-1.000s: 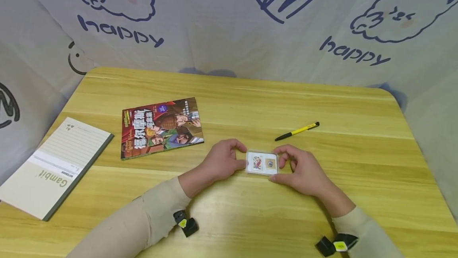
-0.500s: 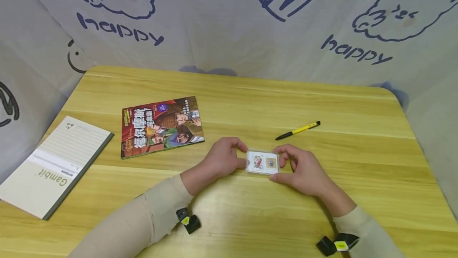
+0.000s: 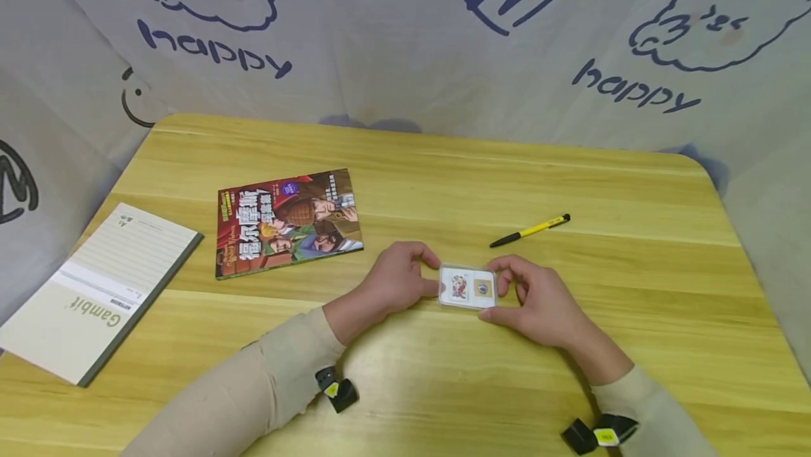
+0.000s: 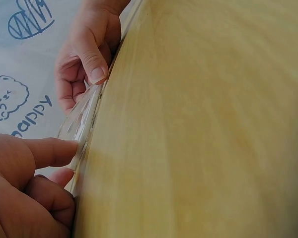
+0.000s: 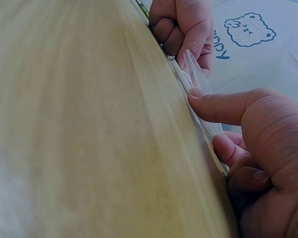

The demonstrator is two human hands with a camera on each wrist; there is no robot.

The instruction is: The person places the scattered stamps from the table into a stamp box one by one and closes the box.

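Note:
A small clear plastic display case [image 3: 467,286] lies flat near the middle of the table. Through it show a white card and two little stamp-like pictures, one multicoloured and one tan. My left hand [image 3: 394,279] holds its left end between thumb and fingers. At the right end, my right hand [image 3: 541,305] grips with the thumb on the near corner and the fingers on the far one. In the right wrist view the clear lid [image 5: 196,74] stands tilted a little off the white base, higher towards the left hand. The left wrist view shows the case [image 4: 84,121] edge-on.
Beyond the right hand lies a yellow and black pen [image 3: 531,230]. An illustrated comic-style book [image 3: 288,224] is left of the hands, with a Gambit notebook [image 3: 101,295] farther left. The wooden table [image 3: 443,175] meets a printed cloth [image 3: 380,41] at the back.
Both hands keep their holds on the case, with hardly any movement. The whole head view shifts very slightly.

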